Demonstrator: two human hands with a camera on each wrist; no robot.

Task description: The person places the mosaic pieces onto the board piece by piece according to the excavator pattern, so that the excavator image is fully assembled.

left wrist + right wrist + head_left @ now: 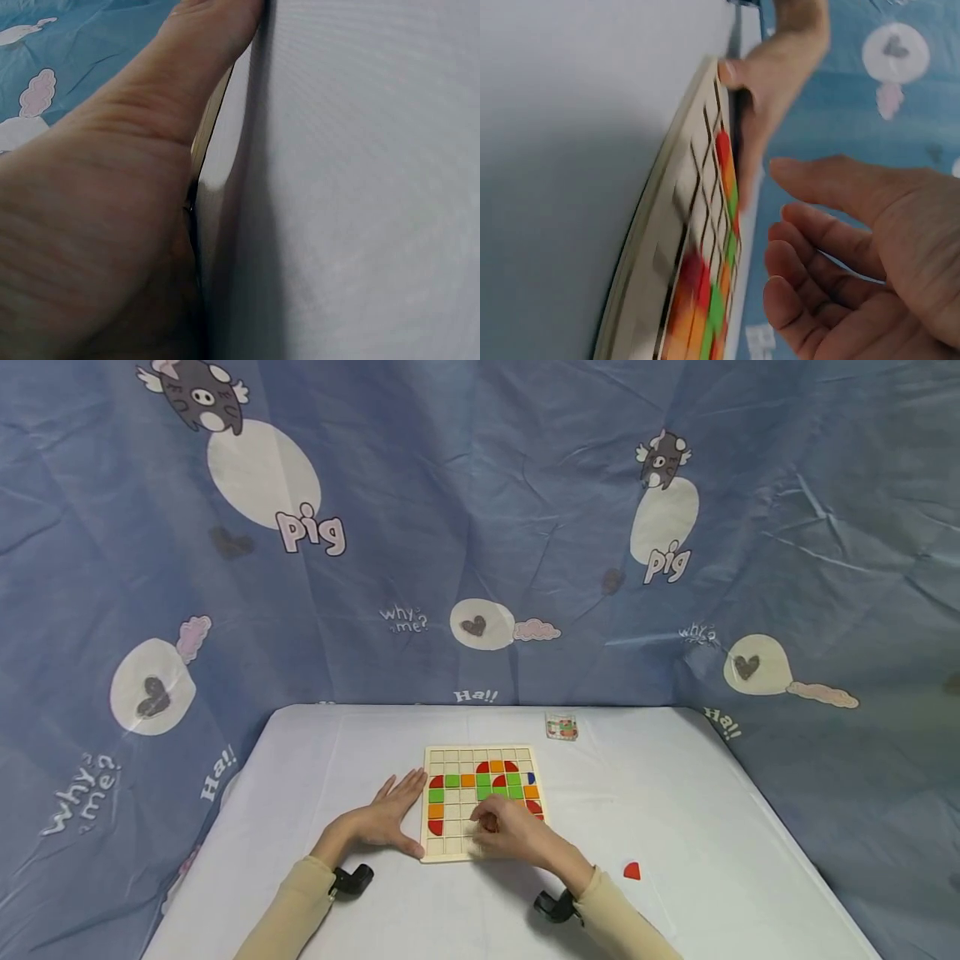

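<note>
A pale wooden grid board (457, 757) lies on the white table, holding red, orange and green tiles and one blue piece (531, 778) near its right side. My left hand (386, 818) rests at the board's left edge, its thumb and fingers spread. Over the lower middle of the board hovers my right hand (517, 833), hiding some squares and tiles beneath it. In the right wrist view the right hand's fingers (810, 300) are loosely bent, the thumb stands apart, and nothing shows between them. The left wrist view shows mostly the left hand (112, 187) against the table.
A loose red quarter-round tile (632, 870) sits on the table to the right of my right forearm. Behind the board, toward the right, is a small clear item with a coloured tile pattern (561, 727). A blue printed cloth (480, 527) hangs around the table.
</note>
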